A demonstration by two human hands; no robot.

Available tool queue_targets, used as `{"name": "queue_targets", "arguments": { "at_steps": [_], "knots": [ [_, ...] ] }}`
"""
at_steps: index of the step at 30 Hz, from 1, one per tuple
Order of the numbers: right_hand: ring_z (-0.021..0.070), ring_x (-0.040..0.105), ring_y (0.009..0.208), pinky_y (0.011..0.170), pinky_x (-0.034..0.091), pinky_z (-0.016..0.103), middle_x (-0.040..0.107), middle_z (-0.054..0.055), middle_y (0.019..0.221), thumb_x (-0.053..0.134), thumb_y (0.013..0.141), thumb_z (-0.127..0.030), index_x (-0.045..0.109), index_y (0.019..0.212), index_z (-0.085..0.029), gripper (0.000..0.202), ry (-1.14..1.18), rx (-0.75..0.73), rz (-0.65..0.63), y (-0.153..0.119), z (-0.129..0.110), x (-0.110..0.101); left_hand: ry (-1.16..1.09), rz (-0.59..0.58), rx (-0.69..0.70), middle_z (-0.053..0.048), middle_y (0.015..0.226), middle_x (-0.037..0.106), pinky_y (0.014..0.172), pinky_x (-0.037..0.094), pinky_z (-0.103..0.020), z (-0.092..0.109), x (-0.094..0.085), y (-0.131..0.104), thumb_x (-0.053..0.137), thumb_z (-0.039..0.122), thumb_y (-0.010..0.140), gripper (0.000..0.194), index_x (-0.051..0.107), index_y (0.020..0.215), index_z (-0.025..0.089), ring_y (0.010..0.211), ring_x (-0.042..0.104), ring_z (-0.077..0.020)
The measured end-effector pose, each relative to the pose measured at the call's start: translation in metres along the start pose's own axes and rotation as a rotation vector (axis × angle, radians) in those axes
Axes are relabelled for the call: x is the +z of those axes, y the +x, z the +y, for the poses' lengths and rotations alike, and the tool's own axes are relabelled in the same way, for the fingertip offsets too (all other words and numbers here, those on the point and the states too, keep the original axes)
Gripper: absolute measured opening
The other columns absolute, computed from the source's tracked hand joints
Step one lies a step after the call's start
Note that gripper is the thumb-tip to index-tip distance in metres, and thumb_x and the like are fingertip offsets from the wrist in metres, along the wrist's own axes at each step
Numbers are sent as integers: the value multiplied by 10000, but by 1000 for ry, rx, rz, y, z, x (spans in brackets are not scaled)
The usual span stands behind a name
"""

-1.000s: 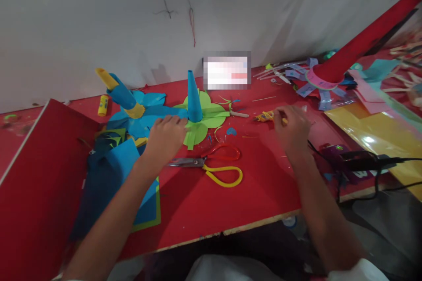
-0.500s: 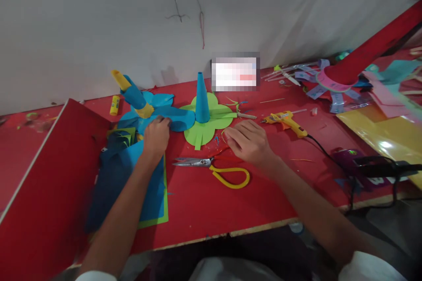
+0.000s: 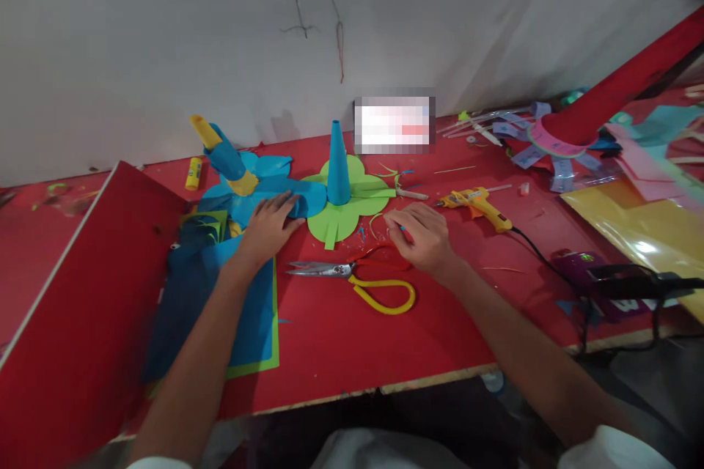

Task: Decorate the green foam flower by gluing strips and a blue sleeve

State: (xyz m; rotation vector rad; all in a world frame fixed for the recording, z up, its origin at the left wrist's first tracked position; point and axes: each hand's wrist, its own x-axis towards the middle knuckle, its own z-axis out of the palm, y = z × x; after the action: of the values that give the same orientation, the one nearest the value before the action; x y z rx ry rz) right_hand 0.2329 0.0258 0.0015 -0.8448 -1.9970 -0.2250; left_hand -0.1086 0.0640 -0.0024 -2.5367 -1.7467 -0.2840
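Observation:
My left hand [image 3: 269,229] lies with its fingers spread on the petals of a blue paper flower [image 3: 311,198], touching it and holding nothing. Out of that flower's middle leans a rolled blue and yellow paper tube [image 3: 224,154]. Beside it a green paper flower [image 3: 369,194] lies flat, with a blue paper cone [image 3: 337,168] upright on it. To the right of the green flower my right hand [image 3: 421,238] is closed, and a small blue scrap [image 3: 405,233] shows at its fingertips. Scissors [image 3: 352,272] with red and yellow handles lie just below the hands, one handle reaching under the right hand.
A yellow glue gun [image 3: 477,207] with a black cord lies at right. Blue and green sheets [image 3: 250,322] are stacked at left, near a red board [image 3: 82,293]. A glue stick [image 3: 193,174] stands behind. Further right are a red tube [image 3: 632,73] and a yellow sheet [image 3: 643,242].
My left hand's fingers have uncurled and spread out over the blue flower. The right hand has moved slightly, with the blue scrap now visible at its fingertips. The flowers and scissors stay put.

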Motion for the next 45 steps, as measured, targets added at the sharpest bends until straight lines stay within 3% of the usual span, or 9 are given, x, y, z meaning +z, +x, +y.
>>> {"name": "queue_targets", "arguments": {
  "at_steps": [5, 10, 17, 21, 24, 29, 31, 37, 45],
  "knots": [
    [186, 634, 707, 711, 509, 338, 728, 25, 784, 574, 951, -110, 673, 998, -234, 166, 41, -4, -5, -1, -6, -4, 120, 53, 86, -157, 1206, 748, 1043, 452, -482, -2, 0, 3, 440, 349, 1063, 344, 695, 1210, 171, 1145, 671, -325],
    [195, 653, 743, 727, 531, 353, 733, 34, 827, 571, 958, -107, 680, 1033, -245, 191, 104, 28, -32, -1, -14, -7, 83, 378, 138, -129, 1084, 756, 961, 482, -463, -2, -16, -1, 461, 221, 1030, 225, 680, 1065, 188, 1056, 683, -297],
    [311, 576, 1337, 1102, 497, 541, 633, 125, 1416, 759, 904, -383, 495, 1481, -297, 641, 316, 269, 9, 12, -37, -3, -136, 585, 520, -43, 873, 727, 896, 499, -415, 49, -44, -11, 515, 121, 969, 142, 610, 984, 225, 836, 675, -203],
    [235, 728, 955, 858, 599, 395, 771, 51, 1041, 708, 939, -400, 709, 1098, -246, 222, 545, 499, -139, 9, -42, 4, -380, 502, 428, -22, 820, 714, 783, 523, -336, 84, -50, -14, 517, 215, 1015, 126, 637, 1045, 236, 774, 662, -180],
    [170, 634, 602, 578, 537, 311, 682, -9, 687, 693, 933, -453, 680, 835, -220, 253, 685, 778, -70, 7, -38, 8, -591, 327, 212, -35, 967, 754, 776, 554, -281, 93, -63, -6, 466, 293, 1058, 319, 600, 1345, 250, 850, 701, -165],
    [143, 569, 613, 540, 502, 280, 672, -7, 752, 773, 846, -491, 674, 939, -228, 296, 874, 999, 161, 12, -24, 7, -694, -194, 473, -30, 1308, 723, 942, 580, -311, 84, -98, 19, 422, 148, 996, 495, 680, 1369, 347, 1191, 688, -221],
    [127, 534, 603, 529, 479, 262, 642, -12, 745, 786, 832, -485, 665, 918, -226, 299, 885, 1035, 219, 13, -19, 6, -636, -296, 503, 3, 1350, 708, 969, 580, -322, 82, -104, 25, 493, 115, 938, 542, 691, 1354, 400, 1281, 649, -250],
    [113, 477, 587, 513, 433, 250, 574, -32, 702, 788, 821, -485, 653, 892, -220, 306, 881, 1086, 256, 14, -14, 5, -655, -299, 444, -39, 1203, 728, 950, 592, -344, 91, -98, 28, 584, 175, 947, 319, 796, 1127, 329, 1123, 703, -243],
    [126, 513, 573, 546, 461, 275, 547, -35, 624, 732, 882, -490, 585, 725, -218, 346, 672, 964, 232, 12, -16, 0, -782, -86, 384, -44, 1556, 508, 1194, 458, -469, 101, -94, 31, 659, 454, 968, 255, 792, 888, 252, 1444, 483, -303]
  ]
}}
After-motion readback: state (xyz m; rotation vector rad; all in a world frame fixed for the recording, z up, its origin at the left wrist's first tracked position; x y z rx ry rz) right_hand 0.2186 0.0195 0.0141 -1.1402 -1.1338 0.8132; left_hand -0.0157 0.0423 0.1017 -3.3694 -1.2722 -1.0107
